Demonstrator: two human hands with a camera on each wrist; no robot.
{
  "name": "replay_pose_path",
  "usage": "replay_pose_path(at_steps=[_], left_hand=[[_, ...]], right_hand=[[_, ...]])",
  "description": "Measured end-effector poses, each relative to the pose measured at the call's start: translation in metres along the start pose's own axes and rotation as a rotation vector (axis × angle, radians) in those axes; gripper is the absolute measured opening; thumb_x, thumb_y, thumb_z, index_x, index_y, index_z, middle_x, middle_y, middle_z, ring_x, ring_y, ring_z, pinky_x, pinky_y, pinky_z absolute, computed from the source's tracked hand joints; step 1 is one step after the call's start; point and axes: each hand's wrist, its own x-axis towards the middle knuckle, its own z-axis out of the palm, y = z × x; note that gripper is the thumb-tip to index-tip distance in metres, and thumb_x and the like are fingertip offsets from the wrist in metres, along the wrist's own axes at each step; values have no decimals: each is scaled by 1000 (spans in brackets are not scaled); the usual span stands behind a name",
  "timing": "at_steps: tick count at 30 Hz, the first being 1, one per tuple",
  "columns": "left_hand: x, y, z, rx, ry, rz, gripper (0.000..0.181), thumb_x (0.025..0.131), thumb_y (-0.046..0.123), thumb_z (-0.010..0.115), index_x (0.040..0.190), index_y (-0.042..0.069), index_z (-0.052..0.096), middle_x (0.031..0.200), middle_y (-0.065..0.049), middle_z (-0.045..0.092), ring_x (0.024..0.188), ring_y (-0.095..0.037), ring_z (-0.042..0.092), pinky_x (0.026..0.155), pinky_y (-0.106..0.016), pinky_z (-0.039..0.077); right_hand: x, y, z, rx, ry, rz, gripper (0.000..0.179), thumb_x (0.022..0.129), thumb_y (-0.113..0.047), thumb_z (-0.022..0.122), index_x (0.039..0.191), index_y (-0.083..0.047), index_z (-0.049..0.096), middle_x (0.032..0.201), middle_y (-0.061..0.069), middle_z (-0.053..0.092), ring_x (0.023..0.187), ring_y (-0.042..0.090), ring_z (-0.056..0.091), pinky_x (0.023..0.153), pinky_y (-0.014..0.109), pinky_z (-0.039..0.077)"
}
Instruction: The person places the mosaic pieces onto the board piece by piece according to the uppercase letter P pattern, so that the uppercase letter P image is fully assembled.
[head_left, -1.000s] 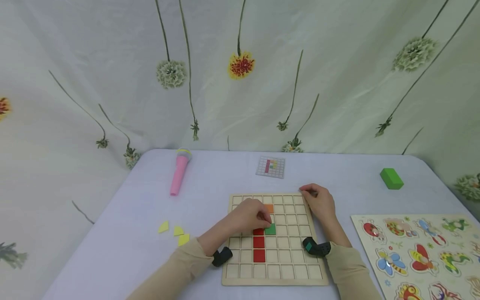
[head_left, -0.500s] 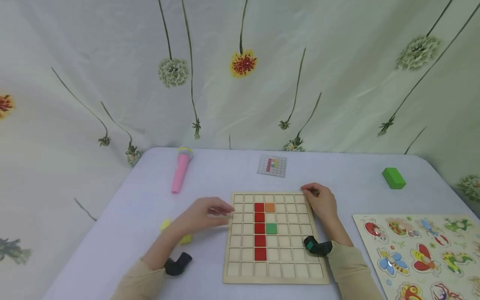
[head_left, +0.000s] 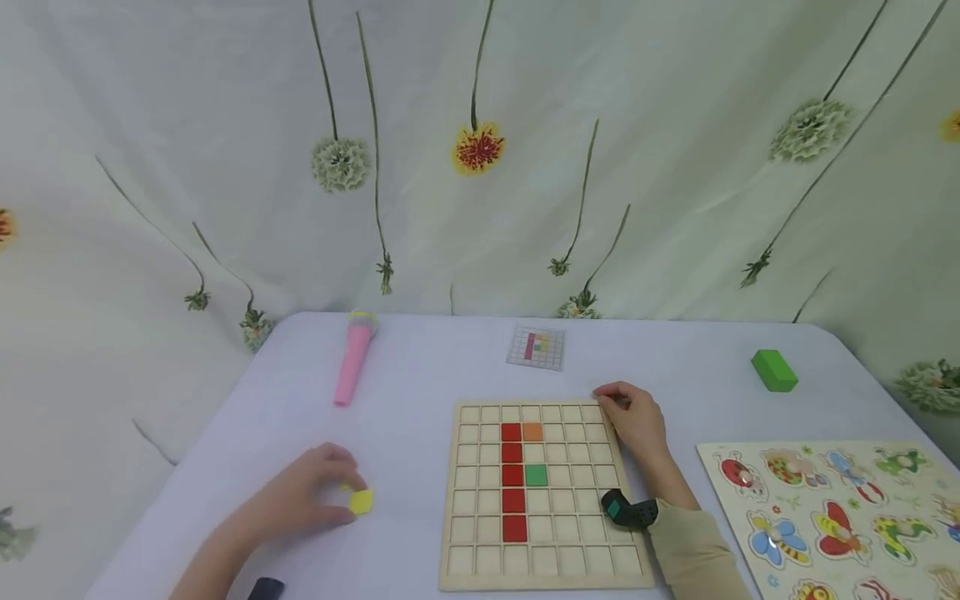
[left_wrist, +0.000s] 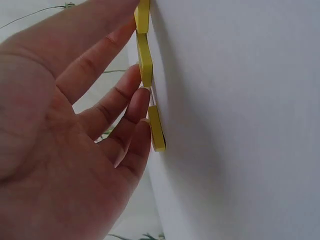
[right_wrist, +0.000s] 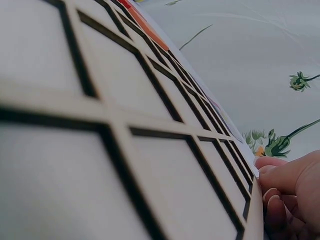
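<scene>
Yellow square (head_left: pixel 361 502) lies left of the grid board (head_left: pixel 567 503), no long axis, right by the left hand's (head_left: pixel 296 497) parted thumb and fingers; can't tell if they touch. Right hand (head_left: pixel 639 427) grips the board's far-right corner. Slots hold five red tiles (head_left: pixel 512 475), one orange tile (head_left: pixel 532 432), one green tile (head_left: pixel 536 475).

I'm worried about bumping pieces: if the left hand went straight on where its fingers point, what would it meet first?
Most likely the small flat yellow squarish tile by the left hand, though whether they touch is unclear; beyond lies the pale wooden grid board.
</scene>
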Motion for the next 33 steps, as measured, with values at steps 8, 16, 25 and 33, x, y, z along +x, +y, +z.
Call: replay_pose_path(at_steps=[8,16,25,33], left_hand=[[-5,5,5,-5,10,-78,25,70,20,82,83,30,64,103,5,52,100,-21,50,88,-46,42],[3,15,7,-29,73,24,22,74,19,78,77,25,57,90,13,57,89,-13,55,82,-42,46],[79,79,20,-264,95,84,14,80,16,75,80,17,61,74,11,61,70,-8,59,67,-31,49],[152,140,57,-303,-44,140,9,82,15,72,81,13,63,74,8,61,67,-8,56,64,-25,47]], right_hand=[[-3,-1,5,7,-11,9,10,89,-7,63,94,-2,69,86,9,64,66,18,54,58,30,42],[-1,-2,2,5,-9,-6,9,88,-6,63,93,-1,69,82,9,64,62,17,53,56,30,41],[4,-1,0,-6,9,-13,10,88,-7,63,94,-2,69,83,9,64,62,18,52,56,30,40],[3,0,2,-6,13,6,10,89,-7,63,94,-1,69,86,10,63,63,18,52,56,29,41]])
